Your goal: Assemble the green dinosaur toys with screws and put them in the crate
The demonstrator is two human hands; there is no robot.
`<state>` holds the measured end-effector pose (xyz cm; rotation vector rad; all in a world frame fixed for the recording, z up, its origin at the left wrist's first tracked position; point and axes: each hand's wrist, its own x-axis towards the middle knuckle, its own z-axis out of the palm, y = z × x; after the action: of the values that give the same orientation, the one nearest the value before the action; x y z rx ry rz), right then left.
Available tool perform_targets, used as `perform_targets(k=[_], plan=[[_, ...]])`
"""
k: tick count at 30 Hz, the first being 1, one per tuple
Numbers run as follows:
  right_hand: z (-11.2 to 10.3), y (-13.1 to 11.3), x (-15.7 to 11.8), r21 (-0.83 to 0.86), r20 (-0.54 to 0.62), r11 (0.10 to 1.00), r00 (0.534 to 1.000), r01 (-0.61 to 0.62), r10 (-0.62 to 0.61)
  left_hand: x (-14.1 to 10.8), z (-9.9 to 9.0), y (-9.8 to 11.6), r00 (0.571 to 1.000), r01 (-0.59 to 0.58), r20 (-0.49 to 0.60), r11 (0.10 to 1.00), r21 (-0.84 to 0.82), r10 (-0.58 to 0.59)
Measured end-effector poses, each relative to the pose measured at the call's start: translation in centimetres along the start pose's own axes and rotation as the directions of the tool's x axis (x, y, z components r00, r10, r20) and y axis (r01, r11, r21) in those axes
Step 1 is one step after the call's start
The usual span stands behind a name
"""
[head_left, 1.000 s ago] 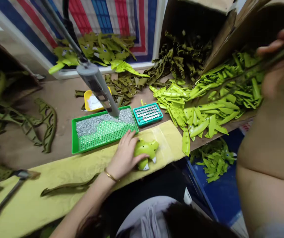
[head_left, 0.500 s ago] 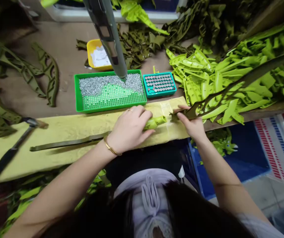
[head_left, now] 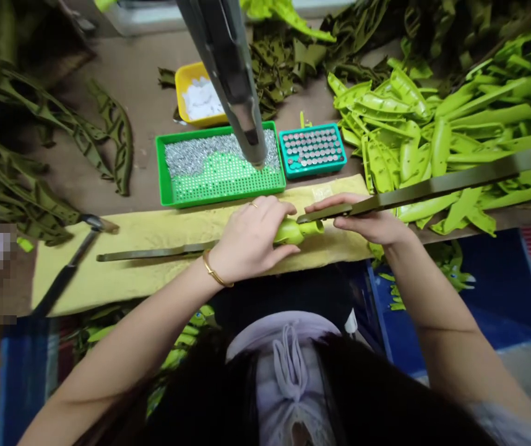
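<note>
My left hand [head_left: 259,238] is closed around a bright green hollow plastic part [head_left: 296,230] over the yellow cloth. A long olive strip-like plastic part [head_left: 154,253] runs out to the left from under that hand. In my right hand [head_left: 372,223] is a second long olive plastic piece [head_left: 414,193], gripped near one end. Its tip touches or nearly touches the top of the green part, and its far end slants up past the right edge. My left palm hides much of the green part.
A yellow cloth [head_left: 191,285] lies along the table's front, with a hammer [head_left: 73,263] on its left. Behind are a green tray of screws [head_left: 172,197], a teal tray of small discs [head_left: 314,170] and a yellow bin [head_left: 184,111]. A grey power screwdriver [head_left: 237,87] hangs above. Green parts [head_left: 442,136] heap up right.
My right hand has turned the olive piece edge-on and brought its tip left onto or over the green part. The whole view has shifted, so the table appears further right.
</note>
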<state>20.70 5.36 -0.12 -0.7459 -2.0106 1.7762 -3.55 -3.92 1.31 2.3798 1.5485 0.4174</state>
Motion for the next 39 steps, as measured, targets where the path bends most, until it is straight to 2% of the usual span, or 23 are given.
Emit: perform_targets(k=[3,6,8,10,11,12,14,15,16,17,18,20,23,26,28,31,32,33,34,35,36,38,39], plan=[[-0.3,1.1,0.3,0.077,0.004,0.997,1.000,-0.002,0.002,0.2,0.0,-0.5,1.000,-0.026,-0.009,0.999,-0.033,0.026],[0.7,2.4,0.7,0.144,-0.030,0.989,0.999,-0.013,0.017,0.8,-0.1,-0.6,1.000,-0.028,0.008,0.999,-0.037,0.029],[2.2,2.7,1.0,0.173,-0.156,0.985,0.986,-0.023,0.050,1.4,-0.5,-0.5,0.999,-0.009,0.043,1.000,0.002,0.009],[3.5,2.4,1.2,0.165,-0.297,0.986,0.951,-0.039,0.087,2.1,-1.4,-0.6,0.995,0.000,0.098,0.999,0.049,-0.005],[3.6,2.0,1.4,0.146,-0.306,0.988,0.948,-0.047,0.090,2.4,-1.9,-0.8,0.990,-0.007,0.144,0.999,0.044,0.001],[3.2,1.5,1.6,0.115,-0.246,0.992,0.966,-0.051,0.078,2.6,-2.5,-1.1,0.981,-0.014,0.192,1.000,0.018,0.010],[1.0,0.5,2.7,0.031,-0.052,0.999,0.998,-0.021,0.023,2.8,-3.6,-1.9,0.963,-0.016,0.266,0.998,-0.060,0.031],[-0.6,0.0,3.8,-0.027,-0.026,1.000,1.000,0.000,-0.001,2.7,-4.0,-2.3,0.957,-0.012,0.287,0.996,-0.088,0.037],[-2.4,-0.3,5.4,-0.104,-0.054,0.994,0.998,0.009,-0.014,2.6,-4.3,-2.7,0.954,-0.008,0.297,0.995,-0.097,0.037],[-4.2,-0.5,7.4,-0.203,-0.222,0.979,0.974,-0.010,-0.036,2.4,-4.5,-2.9,0.953,-0.004,0.302,0.996,-0.088,0.031],[-5.6,-0.6,9.9,-0.306,-0.377,0.949,0.925,-0.075,-0.048,2.2,-4.6,-3.0,0.950,-0.002,0.312,0.997,-0.075,0.026],[-7.3,-0.5,15.7,-0.497,-0.455,0.849,0.887,-0.180,-0.078,2.0,-4.6,-2.9,0.942,0.008,0.335,0.998,-0.061,0.013],[-6.8,0.2,23.5,-0.691,-0.444,0.663,0.893,-0.288,-0.076,1.8,-4.3,-2.6,0.937,0.052,0.349,0.998,-0.041,-0.035],[-5.5,0.7,27.0,-0.766,-0.389,0.543,0.921,-0.342,0.032,1.6,-4.2,-2.6,0.932,0.091,0.356,0.995,-0.036,-0.072],[-5.9,0.6,26.7,-0.760,-0.392,0.536,0.917,-0.367,0.073,1.6,-4.1,-2.8,0.932,0.107,0.351,0.994,-0.035,-0.088],[-8.4,0.3,23.1,-0.720,-0.448,0.566,0.892,-0.401,0.062,1.9,-4.2,-3.3,0.939,0.139,0.320,0.990,-0.020,-0.126],[-9.4,0.3,21.2,-0.668,-0.473,0.629,0.879,-0.397,0.052,2.2,-4.2,-3.5,0.941,0.153,0.309,0.988,-0.018,-0.140],[-10.2,0.3,19.0,-0.576,-0.515,0.729,0.857,-0.369,0.028,2.5,-4.3,-3.6,0.941,0.169,0.300,0.985,-0.022,-0.154],[-10.7,0.5,16.5,-0.441,-0.573,0.845,0.819,-0.302,-0.006,2.9,-4.3,-3.8,0.941,0.187,0.292,0.982,-0.031,-0.170],[-10.8,0.7,13.8,-0.273,-0.647,0.945,0.761,-0.181,-0.041,3.3,-4.4,-3.9,0.940,0.207,0.286,0.977,-0.044,-0.186],[-10.4,1.1,11.2,-0.123,-0.738,0.992,0.670,-0.017,-0.080,3.7,-4.4,-4.1,0.938,0.226,0.281,0.973,-0.057,-0.201],[-7.6,2.0,6.5,0.034,-0.853,0.962,0.510,0.271,-0.113,4.5,-4.2,-4.2,0.936,0.252,0.271,0.965,-0.077,-0.224],[-5.5,2.4,4.8,0.079,-0.877,0.931,0.469,0.357,-0.106,4.9,-4.0,-4.3,0.937,0.259,0.263,0.963,-0.078,-0.231]])
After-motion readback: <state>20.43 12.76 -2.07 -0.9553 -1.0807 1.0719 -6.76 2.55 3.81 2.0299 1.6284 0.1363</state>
